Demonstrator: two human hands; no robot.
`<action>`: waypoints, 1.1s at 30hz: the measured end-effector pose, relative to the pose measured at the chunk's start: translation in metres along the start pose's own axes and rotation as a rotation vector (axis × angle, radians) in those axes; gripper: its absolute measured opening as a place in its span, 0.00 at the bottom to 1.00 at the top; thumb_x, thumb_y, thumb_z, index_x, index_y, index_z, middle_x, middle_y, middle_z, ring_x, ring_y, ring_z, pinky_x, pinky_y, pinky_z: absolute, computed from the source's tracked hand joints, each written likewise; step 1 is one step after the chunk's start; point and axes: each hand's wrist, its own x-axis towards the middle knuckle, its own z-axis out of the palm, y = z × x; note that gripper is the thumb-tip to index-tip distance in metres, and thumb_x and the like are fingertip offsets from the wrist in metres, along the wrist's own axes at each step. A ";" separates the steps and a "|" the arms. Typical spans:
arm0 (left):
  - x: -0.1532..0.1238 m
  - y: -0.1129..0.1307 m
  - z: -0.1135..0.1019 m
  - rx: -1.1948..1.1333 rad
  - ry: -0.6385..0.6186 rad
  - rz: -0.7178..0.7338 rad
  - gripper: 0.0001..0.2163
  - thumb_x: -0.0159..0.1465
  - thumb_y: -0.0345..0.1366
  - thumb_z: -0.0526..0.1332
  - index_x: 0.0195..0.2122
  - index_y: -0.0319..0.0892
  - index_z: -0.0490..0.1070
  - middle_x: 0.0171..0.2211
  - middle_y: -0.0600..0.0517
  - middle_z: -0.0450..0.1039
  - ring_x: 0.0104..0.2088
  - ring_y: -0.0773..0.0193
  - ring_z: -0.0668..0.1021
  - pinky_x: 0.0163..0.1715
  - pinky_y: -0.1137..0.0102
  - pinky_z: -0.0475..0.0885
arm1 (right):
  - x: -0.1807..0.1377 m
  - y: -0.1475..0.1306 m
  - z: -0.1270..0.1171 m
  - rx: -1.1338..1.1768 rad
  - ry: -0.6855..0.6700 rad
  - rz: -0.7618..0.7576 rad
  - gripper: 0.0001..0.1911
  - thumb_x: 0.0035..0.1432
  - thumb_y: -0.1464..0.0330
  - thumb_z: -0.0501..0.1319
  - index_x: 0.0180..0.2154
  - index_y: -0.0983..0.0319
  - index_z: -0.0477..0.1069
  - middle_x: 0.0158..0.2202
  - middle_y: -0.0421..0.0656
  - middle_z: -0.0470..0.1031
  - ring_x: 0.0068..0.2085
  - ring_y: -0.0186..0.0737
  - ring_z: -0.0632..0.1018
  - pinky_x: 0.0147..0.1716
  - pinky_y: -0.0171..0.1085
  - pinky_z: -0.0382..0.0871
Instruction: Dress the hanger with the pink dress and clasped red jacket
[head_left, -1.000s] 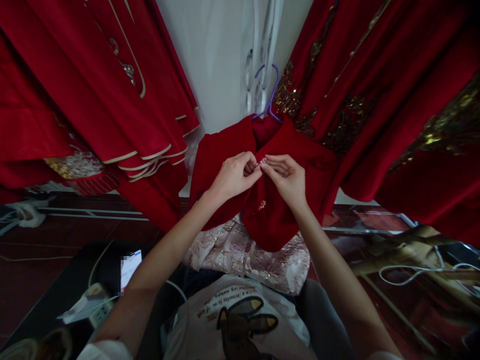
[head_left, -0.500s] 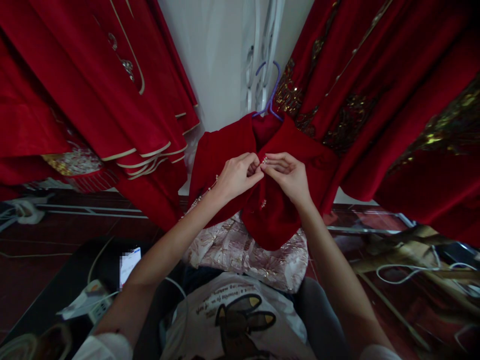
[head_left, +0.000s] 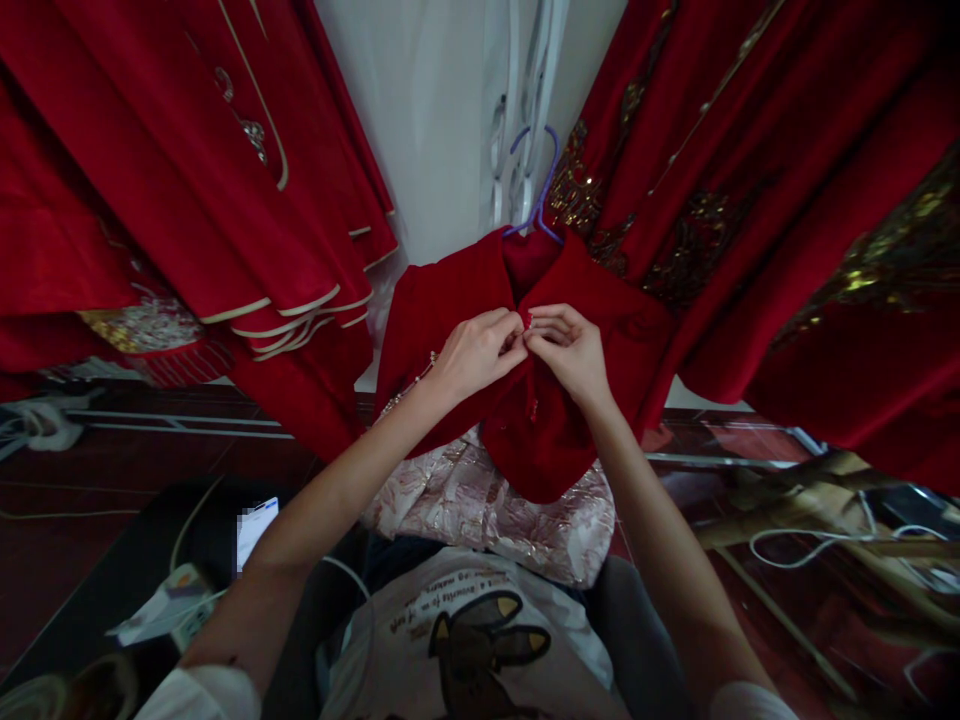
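A red garment (head_left: 450, 290), like a short jacket or cape, hangs on a purple hanger (head_left: 541, 205) in front of me. At its front opening, just below the collar, my left hand (head_left: 484, 350) is closed in a pinch on the cloth edge. My right hand (head_left: 568, 350) meets it there, thumb and forefinger pinched on the facing edge, other fingers stretched upward. A small red trim piece shows by the right fingertips, and another, a dangling tassel-like trim (head_left: 533, 405), lies below. Pearl-like beading runs by my left forearm. What is between the fingertips is hidden.
A shiny pale pink-gold cloth (head_left: 487, 505) lies over my lap. Red embroidered garments (head_left: 300, 230) hang left, gold-sequined red ones (head_left: 750, 280) right. A black surface at left bears a lit phone (head_left: 255, 530) and a power strip (head_left: 187, 605). White cables (head_left: 814, 537) lie at right.
Both hands stay at the front opening, with slight finger movement and the right hand shifted a little left. The trim pieces that looked pale and pearly now look red.
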 end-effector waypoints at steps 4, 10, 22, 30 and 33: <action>-0.009 0.003 0.011 0.067 0.095 -0.138 0.04 0.68 0.35 0.56 0.37 0.41 0.67 0.33 0.52 0.74 0.29 0.68 0.75 0.30 0.73 0.68 | -0.013 0.002 0.005 -0.049 -0.004 -0.039 0.19 0.51 0.67 0.64 0.47 0.57 0.69 0.45 0.43 0.75 0.42 0.38 0.78 0.46 0.40 0.75; -0.018 0.010 0.024 0.121 0.308 -0.321 0.12 0.66 0.47 0.59 0.35 0.43 0.67 0.29 0.55 0.72 0.28 0.68 0.74 0.27 0.73 0.63 | -0.059 -0.003 0.007 -0.272 -0.213 -0.177 0.48 0.51 0.71 0.64 0.69 0.53 0.44 0.70 0.45 0.51 0.67 0.48 0.61 0.64 0.48 0.61; -0.060 -0.043 -0.028 0.137 0.150 -0.424 0.07 0.63 0.40 0.62 0.35 0.43 0.73 0.28 0.55 0.74 0.24 0.70 0.71 0.26 0.73 0.65 | -0.044 -0.051 -0.086 -0.400 0.025 -0.007 0.14 0.54 0.64 0.68 0.44 0.56 0.74 0.41 0.44 0.77 0.39 0.39 0.79 0.37 0.38 0.76; -0.075 0.007 0.012 -0.029 -0.301 0.027 0.18 0.67 0.33 0.56 0.59 0.45 0.66 0.61 0.45 0.66 0.62 0.56 0.69 0.64 0.52 0.61 | -0.058 -0.095 -0.035 -0.247 -0.229 0.031 0.18 0.51 0.66 0.71 0.45 0.55 0.74 0.41 0.42 0.77 0.35 0.35 0.77 0.32 0.34 0.75; -0.075 0.006 0.007 -0.087 -0.378 0.031 0.14 0.67 0.32 0.57 0.52 0.45 0.71 0.56 0.46 0.72 0.58 0.58 0.73 0.63 0.52 0.62 | -0.069 -0.080 -0.023 -0.184 -0.396 0.113 0.16 0.54 0.64 0.69 0.45 0.55 0.74 0.41 0.42 0.77 0.33 0.34 0.76 0.32 0.35 0.76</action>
